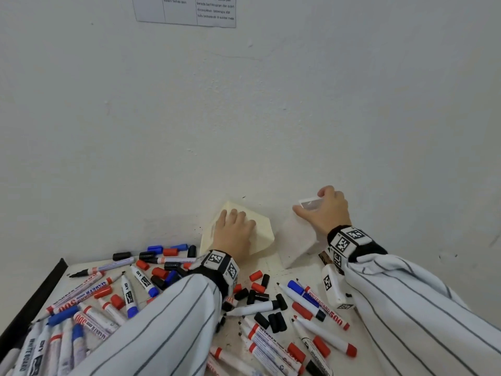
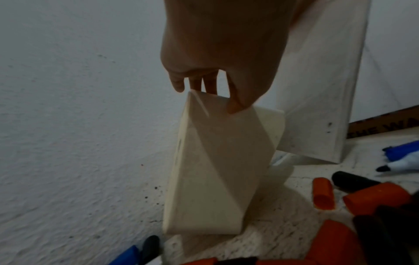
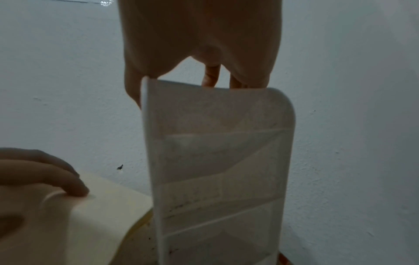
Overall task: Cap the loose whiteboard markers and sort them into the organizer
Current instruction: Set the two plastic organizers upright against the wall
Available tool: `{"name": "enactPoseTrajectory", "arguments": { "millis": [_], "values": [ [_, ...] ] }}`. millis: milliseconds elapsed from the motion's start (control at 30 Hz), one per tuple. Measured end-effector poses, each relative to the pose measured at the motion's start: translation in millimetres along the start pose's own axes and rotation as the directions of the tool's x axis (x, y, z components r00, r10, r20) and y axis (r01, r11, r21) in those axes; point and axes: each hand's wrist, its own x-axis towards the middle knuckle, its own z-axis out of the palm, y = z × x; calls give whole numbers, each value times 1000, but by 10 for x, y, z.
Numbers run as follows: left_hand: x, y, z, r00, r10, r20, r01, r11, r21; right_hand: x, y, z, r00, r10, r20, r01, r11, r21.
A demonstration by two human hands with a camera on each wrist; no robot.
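Observation:
Two organizer boxes stand against the wall at the table's far edge. My left hand (image 1: pixel 235 228) grips the top of the cream organizer (image 1: pixel 264 232), with the fingers over its rim and the thumb on its front face (image 2: pixel 213 161). My right hand (image 1: pixel 325 210) grips the top rim of the taller white organizer (image 1: pixel 296 240), whose dividers show through its translucent wall (image 3: pixel 217 161). Several loose whiteboard markers (image 1: pixel 306 299) and red, blue and black caps (image 1: pixel 256 276) lie scattered over the table in front. Both organizers' insides are hidden.
A white wall (image 1: pixel 244 118) rises right behind the organizers, with a printed sheet (image 1: pixel 187 9) taped high up. The table's dark edge (image 1: pixel 35 297) runs along the left. Capped markers pile at the near left (image 1: pixel 54 340). Both striped sleeves (image 1: pixel 173 321) reach over the clutter.

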Motion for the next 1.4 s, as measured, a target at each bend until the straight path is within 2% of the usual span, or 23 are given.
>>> {"name": "enactPoseTrajectory", "arguments": {
  "millis": [133,233,367,467,600,667,767,867,933,1067,1167,1233,1333,1400],
  "values": [
    [42,247,110,988,-133,77,132,991,18,38,-18,103,992,29,121,-10,989,-148],
    [88,373,197,977,-190,94,186,981,52,58,-2,187,991,3,131,10,995,-103],
    [141,413,326,982,-151,111,146,988,56,95,17,210,992,38,119,-15,982,-186],
    [150,391,370,985,-138,103,136,990,21,112,15,244,990,26,136,-13,995,-99],
    [110,364,392,980,-145,134,136,988,71,107,4,297,994,34,105,-32,999,-21],
    [106,321,427,989,-97,108,88,992,87,96,7,316,994,29,107,-28,1000,-13],
    [120,220,438,989,-106,99,103,994,41,88,22,335,994,15,109,-17,1000,16],
    [154,93,420,953,-263,153,276,958,-73,87,28,361,995,6,98,-11,999,53],
    [173,26,388,943,-250,220,287,945,-155,78,27,374,996,-2,84,-4,997,72],
    [168,-122,282,958,-200,206,251,931,-265,53,42,379,996,14,85,-21,996,88],
    [136,-228,155,964,-246,105,265,827,-495,42,43,388,993,33,115,-44,994,97],
    [100,-311,66,946,-323,39,265,696,-667,37,38,393,991,47,125,-58,994,92],
    [50,-423,25,922,-385,46,232,450,-863,28,31,400,990,57,131,-68,994,82],
    [35,-462,59,917,-391,80,228,351,-908,21,33,403,989,58,135,-68,995,77]
  ]
}}
